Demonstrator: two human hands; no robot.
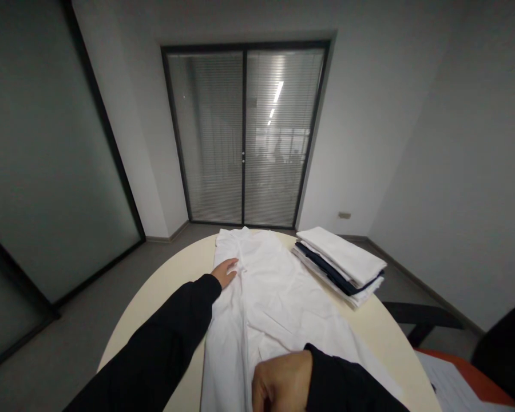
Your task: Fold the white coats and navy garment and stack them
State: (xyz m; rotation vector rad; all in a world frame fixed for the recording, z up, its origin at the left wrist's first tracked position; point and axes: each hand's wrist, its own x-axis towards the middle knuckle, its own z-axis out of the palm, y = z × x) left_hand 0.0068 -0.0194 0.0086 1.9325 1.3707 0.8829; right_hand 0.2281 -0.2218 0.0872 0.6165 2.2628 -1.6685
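A long white garment (pixel 283 286) lies spread over the round table, with a lengthwise fold along its left part and creases near the middle. My left hand (pixel 225 272) rests on its upper left part, thumb and fingers apart. Close to the bottom edge of the head view, my right hand (pixel 283 380) is closed over the near part of the garment. Its fingertips are hidden, though the curled fingers appear to grip the fabric. Both arms wear black sleeves.
The cream round table (pixel 167 286) has a stack of folded white and navy cloth (pixel 343 257) at its right rear. Beyond the right edge are a black chair armrest (pixel 423 315) and papers (pixel 450 380) on something orange-red. Glass doors (pixel 244 137) stand behind.
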